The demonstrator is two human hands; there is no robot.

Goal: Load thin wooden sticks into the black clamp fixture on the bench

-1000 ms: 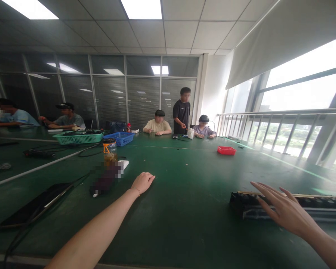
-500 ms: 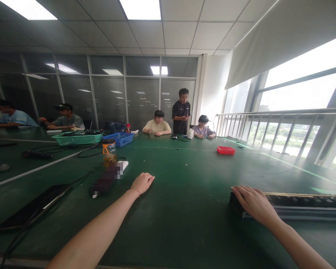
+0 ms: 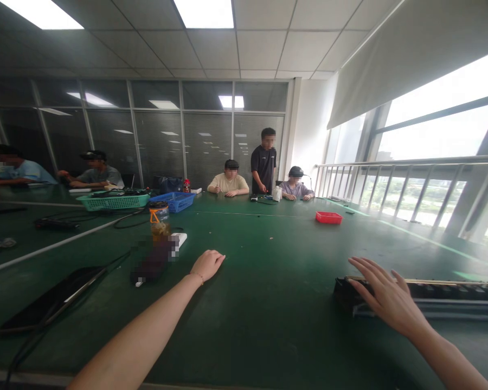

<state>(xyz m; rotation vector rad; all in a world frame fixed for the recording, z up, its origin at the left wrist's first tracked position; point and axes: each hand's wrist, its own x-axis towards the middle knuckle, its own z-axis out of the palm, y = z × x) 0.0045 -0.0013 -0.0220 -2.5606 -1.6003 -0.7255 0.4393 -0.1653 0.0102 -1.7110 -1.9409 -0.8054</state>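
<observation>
My left hand [image 3: 208, 263] rests on the green tabletop [image 3: 264, 314] near its middle, with the fingers curled and pressed together. Whatever it may hold is hidden. My right hand [image 3: 386, 290] is open, its fingers stretched forward and apart over the left end of a long black slotted case [image 3: 451, 295]. That case lies along the right side of the table, with a thin pale strip along its top. The hand covers part of it, and I cannot tell whether the fingers touch it.
A red tray [image 3: 329, 218] stands farther back on the right. Left of my left hand are a dark blurred-out item [image 3: 156, 262], a bottle with an orange strap [image 3: 159, 219] and a black tablet [image 3: 52, 298] with cables. Blue [image 3: 181, 202] and green [image 3: 114, 202] baskets stand beyond. Several people sit or stand behind.
My right hand has lifted and shifted slightly right, its fingers spreading off the end of the black case. The left hand stays put. The standing person in the background has lowered their hands.
</observation>
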